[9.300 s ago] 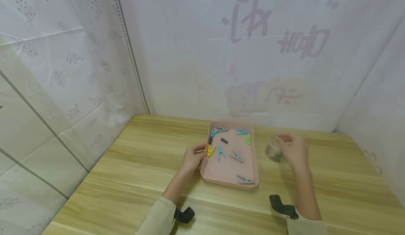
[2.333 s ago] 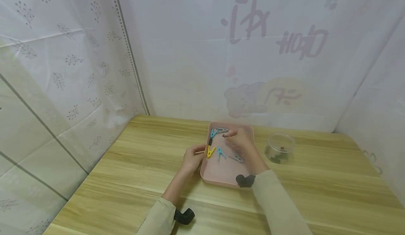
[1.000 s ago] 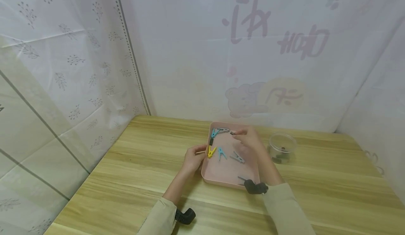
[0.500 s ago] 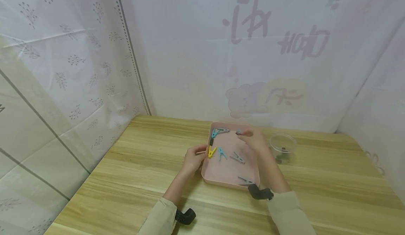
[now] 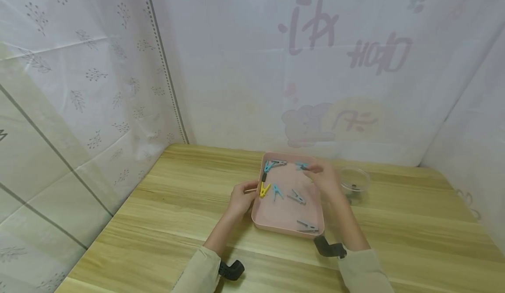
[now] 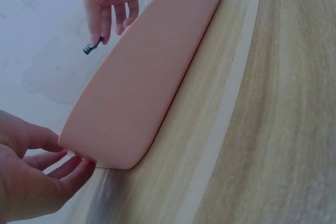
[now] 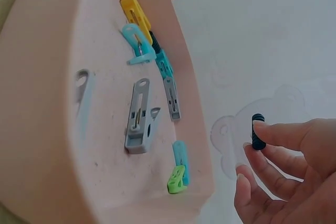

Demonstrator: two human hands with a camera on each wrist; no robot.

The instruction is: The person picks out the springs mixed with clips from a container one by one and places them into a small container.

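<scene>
My left hand [image 5: 240,197] grips the left wall of the pink tray [image 5: 282,216], thumb at the rim and fingers against the outside. Over the tray's far right corner, my right hand [image 5: 326,178] pinches a small black ribbed cylinder [image 7: 258,131] between thumb and fingertips, clear of the tray floor. Inside the tray lie several clothespins: a yellow clothespin [image 5: 264,191], a light blue clothespin [image 5: 277,191], a grey clothespin [image 5: 297,197] and others. In the right wrist view a green clothespin [image 7: 177,180] lies near a corner. Another black ribbed piece [image 5: 264,177] rests along the left wall.
A clear round container [image 5: 357,179] with dark pieces inside stands right of the tray, partly behind my right hand. The wooden table [image 5: 165,223] meets a white printed curtain [image 5: 236,87] at the back. Black wrist mounts [image 5: 232,270] sit on both sleeves.
My right hand left the container, picked the loose black cylinder from the tray's middle, and is moving right with it, uncovering a blue clothespin. My left hand stays at the tray.
</scene>
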